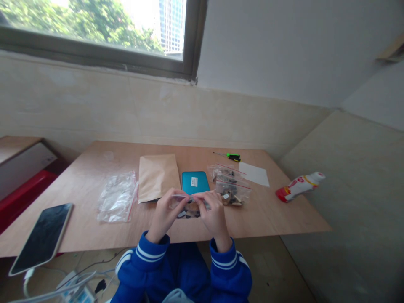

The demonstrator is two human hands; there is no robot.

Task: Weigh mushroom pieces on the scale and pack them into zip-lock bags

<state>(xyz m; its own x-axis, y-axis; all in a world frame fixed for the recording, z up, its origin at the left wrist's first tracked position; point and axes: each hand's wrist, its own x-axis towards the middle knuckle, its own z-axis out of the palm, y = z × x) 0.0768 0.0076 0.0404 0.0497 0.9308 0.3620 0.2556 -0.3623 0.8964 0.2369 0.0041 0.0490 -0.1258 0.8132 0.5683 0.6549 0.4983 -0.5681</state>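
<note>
My left hand (168, 212) and my right hand (213, 210) meet near the table's front edge, pinching the top of a clear zip bag (189, 212) between thumbs and fingers. Small dark and brown pieces show inside the bag, below my fingertips. Just beyond my hands lies a teal box (195, 182) with a white label. More zip bags (232, 191) filled with dark and wooden-looking parts rest to the right of my right hand. A brown paper bag (158, 176) lies flat behind my left hand.
Clear plastic bags (116, 198) lie left of the paper bag. A tablet (44, 235) with a cable overhangs the front left edge. Green-and-black screwdrivers (232, 156) and white paper (254, 174) are at the back right. A red-and-white bottle (299, 186) is at the right edge.
</note>
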